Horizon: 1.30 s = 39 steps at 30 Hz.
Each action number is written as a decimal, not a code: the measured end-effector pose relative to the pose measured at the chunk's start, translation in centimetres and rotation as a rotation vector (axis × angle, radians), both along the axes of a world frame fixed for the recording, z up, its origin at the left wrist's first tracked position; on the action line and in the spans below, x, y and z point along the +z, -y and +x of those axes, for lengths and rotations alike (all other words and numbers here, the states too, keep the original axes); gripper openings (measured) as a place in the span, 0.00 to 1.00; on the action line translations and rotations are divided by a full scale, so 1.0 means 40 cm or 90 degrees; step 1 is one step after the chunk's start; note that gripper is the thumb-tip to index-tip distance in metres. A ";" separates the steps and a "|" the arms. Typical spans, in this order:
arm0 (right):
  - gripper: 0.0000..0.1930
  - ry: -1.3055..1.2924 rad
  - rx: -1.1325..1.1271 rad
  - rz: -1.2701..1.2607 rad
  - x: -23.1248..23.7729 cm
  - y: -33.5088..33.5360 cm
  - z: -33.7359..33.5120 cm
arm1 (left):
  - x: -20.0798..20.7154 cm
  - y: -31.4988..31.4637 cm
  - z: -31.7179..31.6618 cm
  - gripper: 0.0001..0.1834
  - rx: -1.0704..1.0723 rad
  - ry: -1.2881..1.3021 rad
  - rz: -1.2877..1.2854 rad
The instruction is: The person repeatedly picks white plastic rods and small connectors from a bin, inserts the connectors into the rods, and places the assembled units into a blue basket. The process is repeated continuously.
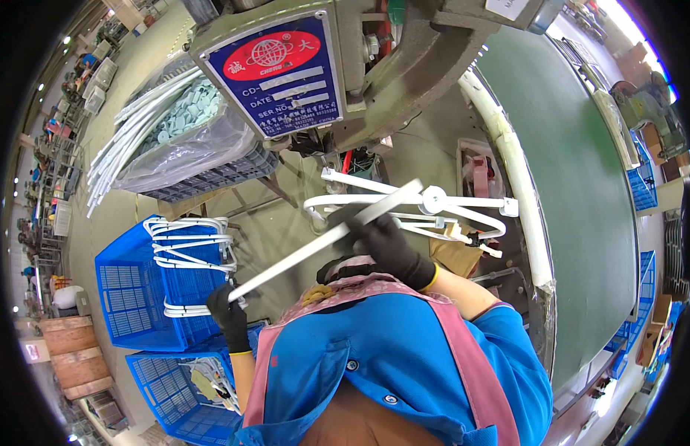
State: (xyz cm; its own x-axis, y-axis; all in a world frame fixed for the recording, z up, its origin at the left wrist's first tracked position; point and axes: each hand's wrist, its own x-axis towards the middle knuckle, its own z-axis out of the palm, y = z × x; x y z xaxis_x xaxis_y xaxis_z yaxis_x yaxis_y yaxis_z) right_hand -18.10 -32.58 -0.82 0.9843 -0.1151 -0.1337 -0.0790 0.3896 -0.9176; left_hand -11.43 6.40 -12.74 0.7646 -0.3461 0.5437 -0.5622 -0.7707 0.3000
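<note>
A long white bar [289, 256] slants across in front of my body, rising from lower left to upper right. My left hand [227, 312], in a black glove, is closed round its lower end. Farther up, my right hand [389, 249], also black-gloved, wraps the bar with its fingers, which are partly hidden and slightly blurred. Behind the bar's upper end is a white bent-tube frame [475, 212] with a round white disc [434, 199] on it. Whether the bar touches this frame I cannot tell.
A machine with a blue plate [278, 74] stands ahead. At left, a plastic-lined crate [203, 175] holds pale green pieces and white tubes. Blue baskets [129, 297] sit below it, with bent white frames [189, 245]. A green conveyor belt [575, 193] runs along the right.
</note>
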 end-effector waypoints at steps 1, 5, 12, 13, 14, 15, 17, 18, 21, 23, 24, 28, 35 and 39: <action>0.12 0.109 -0.072 -0.007 -0.002 0.032 0.009 | 0.039 0.043 0.015 0.14 -0.057 -0.082 0.008; 0.16 0.046 -0.277 -0.027 -0.005 0.177 -0.040 | 0.194 0.177 0.070 0.15 -0.227 -0.375 0.023; 0.22 -0.053 -0.687 -0.437 -0.031 0.394 -0.234 | 0.245 0.462 0.195 0.17 -0.390 -0.257 -0.003; 0.23 -0.127 -0.773 -0.594 -0.044 0.412 -0.262 | 0.236 0.517 0.210 0.17 -0.405 -0.249 -0.017; 0.25 -0.204 -0.858 -0.760 -0.062 0.425 -0.285 | 0.226 0.571 0.223 0.17 -0.423 -0.244 -0.035; 0.27 -0.261 -0.846 -0.729 -0.080 0.436 -0.303 | 0.216 0.617 0.231 0.17 -0.434 -0.198 -0.047; 0.30 -0.391 -0.834 -0.677 -0.113 0.453 -0.329 | 0.198 0.688 0.244 0.16 -0.468 -0.102 -0.102; 0.32 -0.334 -0.792 -0.487 -0.129 0.462 -0.330 | 0.194 0.699 0.240 0.16 -0.469 -0.146 -0.099; 0.24 -0.312 -0.711 -0.467 -0.150 0.489 -0.322 | 0.187 0.686 0.200 0.16 -0.445 -0.308 -0.107; 0.20 -0.189 -0.694 -0.211 -0.154 0.509 -0.300 | 0.187 0.656 0.158 0.17 -0.391 -0.406 -0.063; 0.18 -0.077 -0.645 -0.070 -0.156 0.522 -0.285 | 0.185 0.644 0.135 0.18 -0.346 -0.463 -0.033; 0.11 -0.023 -0.604 0.165 -0.195 0.571 -0.179 | 0.180 0.586 0.079 0.18 -0.396 -0.458 -0.083; 0.15 0.123 -0.780 0.145 -0.263 0.581 -0.090 | 0.202 0.439 0.136 0.19 -0.318 -0.174 0.044; 0.13 0.126 -0.735 0.128 -0.263 0.594 -0.107 | 0.217 0.402 0.158 0.19 -0.339 -0.149 0.073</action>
